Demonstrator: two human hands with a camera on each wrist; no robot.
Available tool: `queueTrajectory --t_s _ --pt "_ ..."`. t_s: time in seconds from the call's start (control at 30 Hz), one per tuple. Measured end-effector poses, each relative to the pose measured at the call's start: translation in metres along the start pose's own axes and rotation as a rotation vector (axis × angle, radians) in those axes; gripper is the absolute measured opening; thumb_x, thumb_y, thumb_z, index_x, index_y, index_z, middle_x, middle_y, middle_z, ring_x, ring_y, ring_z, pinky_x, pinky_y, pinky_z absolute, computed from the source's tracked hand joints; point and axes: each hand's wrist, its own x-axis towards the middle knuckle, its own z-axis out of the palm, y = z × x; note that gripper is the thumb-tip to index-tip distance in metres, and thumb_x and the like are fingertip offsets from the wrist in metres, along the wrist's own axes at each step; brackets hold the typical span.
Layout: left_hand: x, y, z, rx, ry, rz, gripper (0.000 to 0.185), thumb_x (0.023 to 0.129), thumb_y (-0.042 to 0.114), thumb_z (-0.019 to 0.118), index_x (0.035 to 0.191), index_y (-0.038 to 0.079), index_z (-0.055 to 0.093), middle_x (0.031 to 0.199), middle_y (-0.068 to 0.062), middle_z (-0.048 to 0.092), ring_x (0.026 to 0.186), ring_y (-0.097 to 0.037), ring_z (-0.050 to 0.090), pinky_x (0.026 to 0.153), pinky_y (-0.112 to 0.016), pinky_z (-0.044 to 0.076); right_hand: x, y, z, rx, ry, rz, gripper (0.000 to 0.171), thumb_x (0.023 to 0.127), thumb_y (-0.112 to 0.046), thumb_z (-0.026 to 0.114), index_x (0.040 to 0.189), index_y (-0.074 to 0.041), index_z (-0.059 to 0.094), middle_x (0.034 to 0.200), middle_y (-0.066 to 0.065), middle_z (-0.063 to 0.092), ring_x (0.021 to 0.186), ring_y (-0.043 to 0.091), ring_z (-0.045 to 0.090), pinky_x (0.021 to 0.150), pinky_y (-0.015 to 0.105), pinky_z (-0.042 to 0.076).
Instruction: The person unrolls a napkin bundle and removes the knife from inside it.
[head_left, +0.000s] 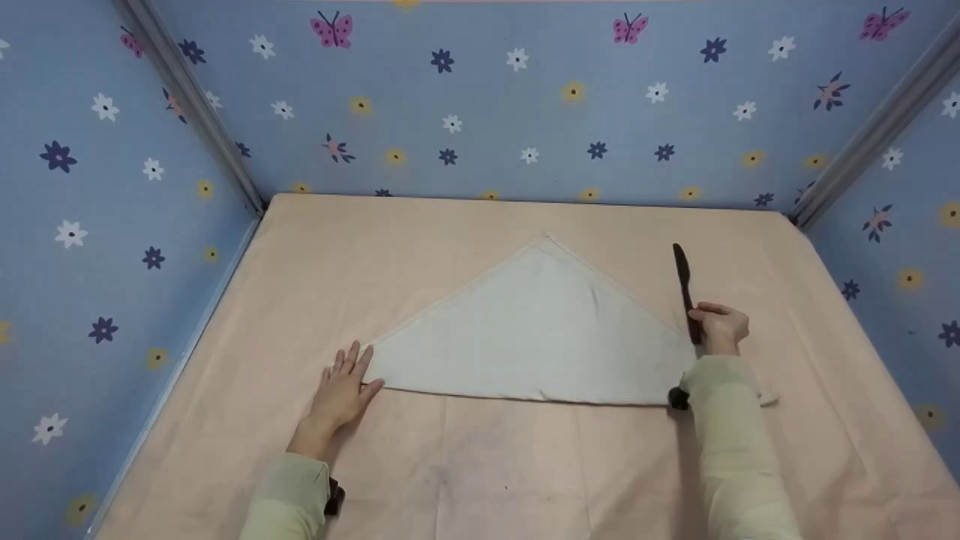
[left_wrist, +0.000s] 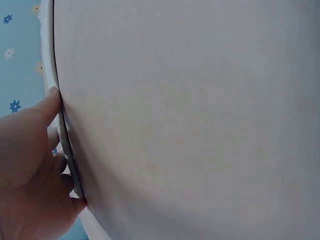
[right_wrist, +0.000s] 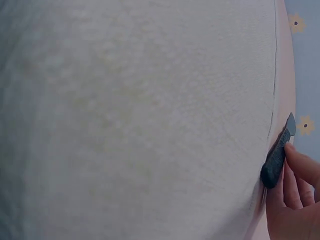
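A white cloth (head_left: 517, 337), folded into a triangle, lies with its long folded edge toward me and its peak pointing away. My left hand (head_left: 341, 390) rests on its left corner, fingers fairly straight; in the left wrist view the thumb (left_wrist: 47, 106) lies at the cloth's edge (left_wrist: 67, 145). Over the right side of the cloth, my right hand (head_left: 721, 327) pinches a dark table knife (head_left: 682, 274) by its handle, blade pointing away. The right wrist view shows the knife (right_wrist: 278, 155) between thumb and fingers, near the cloth's slanting edge. My right sleeve hides part of the right corner.
The table (head_left: 495, 472) has a pale peach cover with light creases. Blue panels (head_left: 495, 97) printed with flowers and butterflies stand at the back and both sides, with grey posts (head_left: 202, 105) at the rear corners.
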Motion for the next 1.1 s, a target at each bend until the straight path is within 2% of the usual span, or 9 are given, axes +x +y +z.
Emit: queueTrajectory --t_s 0.17,0.37,0.57,0.73,0.87,1.0,1.1 --pt "0.000 0.001 0.000 -0.001 0.015 0.013 0.062 0.092 0.034 0.046 0.139 0.000 0.024 0.143 -0.024 0.013 0.129 -0.044 0.007 0.099 -0.060 0.009 0.000 0.002 -0.002 0.007 -0.021 -0.034 0.039 0.069 0.013 0.066 0.107 0.002 0.062 0.067 -0.002 0.062 0.063 0.010 0.061 0.066 0.024 0.052" --pt "0.001 0.000 0.000 0.004 0.017 0.020 0.062 0.092 0.033 0.046 0.138 -0.001 0.024 0.143 -0.024 0.014 0.128 -0.045 0.008 0.099 -0.061 0.009 -0.002 0.004 -0.003 0.022 -0.036 -0.043 0.041 0.069 0.013 0.066 0.109 0.004 0.060 0.067 0.000 0.062 0.068 0.013 0.061 0.070 0.026 0.052" --pt "0.000 0.001 -0.003 0.000 0.013 0.020 0.062 0.092 0.032 0.046 0.138 -0.002 0.024 0.142 -0.025 0.014 0.128 -0.046 0.008 0.099 -0.061 0.009 -0.006 0.003 -0.006 0.026 -0.077 -0.053 0.045 0.073 0.011 0.063 0.117 0.004 0.054 0.082 0.003 0.059 0.077 0.014 0.058 0.074 0.027 0.050" --pt "-0.001 0.002 -0.006 0.006 0.010 0.028 0.061 0.092 0.031 0.047 0.138 -0.003 0.024 0.142 -0.026 0.015 0.127 -0.047 0.009 0.098 -0.062 0.011 -0.011 0.004 -0.010 -0.138 -0.108 -0.126 0.043 0.080 0.001 0.061 0.122 0.002 0.050 0.092 0.001 0.054 0.080 0.009 0.053 0.079 0.023 0.047" --pt "-0.001 0.002 -0.008 0.016 -0.002 0.037 0.062 0.091 0.032 0.048 0.137 -0.004 0.026 0.141 -0.027 0.016 0.127 -0.047 0.011 0.097 -0.062 0.013 -0.016 0.004 -0.014 -0.283 -0.133 -0.211 0.042 0.084 -0.006 0.058 0.125 0.001 0.048 0.103 0.004 0.053 0.084 0.007 0.051 0.076 0.017 0.046" --pt "0.001 0.004 -0.012 0.032 -0.026 0.026 0.063 0.091 0.033 0.049 0.136 -0.005 0.028 0.140 -0.029 0.018 0.126 -0.048 0.013 0.096 -0.063 0.015 -0.021 0.005 -0.017 -0.447 -0.151 -0.353 0.041 0.087 -0.012 0.056 0.124 0.002 0.048 0.118 0.015 0.051 0.096 0.017 0.052 0.074 0.017 0.047" --pt "0.004 0.008 -0.017 0.037 -0.051 0.001 0.063 0.091 0.034 0.048 0.134 -0.007 0.029 0.138 -0.031 0.019 0.125 -0.048 0.014 0.096 -0.063 0.016 -0.024 0.006 -0.017 -0.561 -0.154 -0.475 0.040 0.088 -0.015 0.054 0.123 0.004 0.048 0.121 0.021 0.050 0.107 0.027 0.049 0.082 0.028 0.046"
